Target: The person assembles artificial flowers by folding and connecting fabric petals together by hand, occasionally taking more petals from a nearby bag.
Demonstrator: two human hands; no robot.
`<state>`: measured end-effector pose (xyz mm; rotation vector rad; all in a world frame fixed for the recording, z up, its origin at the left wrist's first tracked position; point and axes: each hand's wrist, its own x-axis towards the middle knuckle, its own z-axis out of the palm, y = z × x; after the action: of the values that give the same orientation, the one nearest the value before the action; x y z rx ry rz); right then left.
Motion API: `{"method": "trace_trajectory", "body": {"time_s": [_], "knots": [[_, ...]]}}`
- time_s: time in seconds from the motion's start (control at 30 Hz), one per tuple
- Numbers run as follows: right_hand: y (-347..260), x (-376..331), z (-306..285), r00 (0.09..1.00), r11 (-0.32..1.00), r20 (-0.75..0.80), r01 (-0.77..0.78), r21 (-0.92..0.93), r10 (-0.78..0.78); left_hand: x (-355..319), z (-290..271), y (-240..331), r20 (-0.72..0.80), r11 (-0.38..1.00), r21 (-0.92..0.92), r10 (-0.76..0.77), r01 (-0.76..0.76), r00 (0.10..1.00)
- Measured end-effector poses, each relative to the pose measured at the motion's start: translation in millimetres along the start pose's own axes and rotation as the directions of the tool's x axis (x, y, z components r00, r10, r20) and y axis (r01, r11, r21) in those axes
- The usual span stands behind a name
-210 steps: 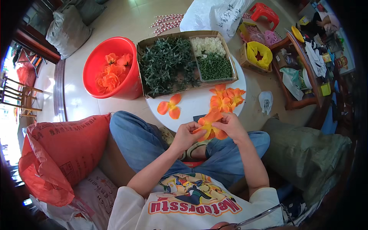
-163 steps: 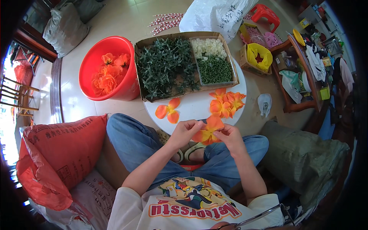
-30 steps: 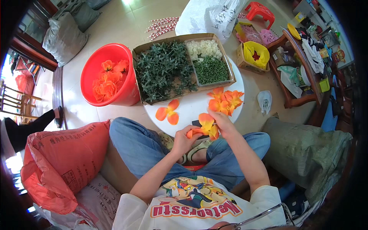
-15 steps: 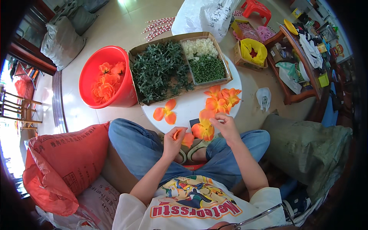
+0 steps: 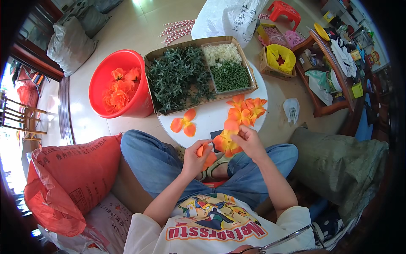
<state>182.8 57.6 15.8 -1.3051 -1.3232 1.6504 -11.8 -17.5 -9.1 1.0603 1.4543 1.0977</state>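
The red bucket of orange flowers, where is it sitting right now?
In the head view, the red bucket stands on the floor at the person's front left, touching the left end of the cardboard tray of green leaves.

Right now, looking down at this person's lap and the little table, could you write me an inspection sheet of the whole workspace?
Surface: round white table, partly covered by a cardboard tray.
Job's things: orange petal piece in the left hand; orange fabric flower in the right hand; pile of orange flowers and a loose petal pair on the table.
Clutter: green leaves, small green parts and white parts in the tray.
Grip: both hands closed on orange pieces.
Cables: nothing seen.
Surroundings: red tub holding orange flowers, red sack, white bag, grey sack.
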Motion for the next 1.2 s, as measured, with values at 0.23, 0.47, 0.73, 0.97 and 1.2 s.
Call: {"method": "trace_trajectory", "body": {"time_s": [0.23, 0.47, 0.73, 0.97, 1.2], "knots": [[-8.3, -8.1, 1.8, 0.995, 0.997, 0.078, -0.067, -0.045, 0.070, -0.8, 13.9, 9.7, 0.028, 0.961, 0.208, 0.179, -0.181, 0.983], [-5.5, -8.1, 0.2, 0.988, 0.997, 0.133, 0.074, 0.001, -0.073, -9.3, 28.0, 4.2, 0.056, 0.990, 0.135, -0.048, 0.040, 0.997], [-3.0, -8.5, 0.1, 0.995, 0.989, 0.102, -0.006, 0.146, -0.009, -9.6, 39.8, -18.6, 0.084, 0.945, -0.227, -0.220, 0.233, 0.972], [0.6, -7.6, -1.9, 0.995, 0.998, 0.077, 0.064, -0.029, -0.061, 19.6, 13.4, -20.6, -0.258, 0.915, -0.395, -0.198, 0.083, 0.946], [-0.4, -7.3, -6.6, 0.961, 0.962, 0.163, 0.243, -0.126, -0.221, 59.1, -10.4, 35.0, 0.298, 0.956, 0.088, 0.243, -0.280, 0.923]]}}
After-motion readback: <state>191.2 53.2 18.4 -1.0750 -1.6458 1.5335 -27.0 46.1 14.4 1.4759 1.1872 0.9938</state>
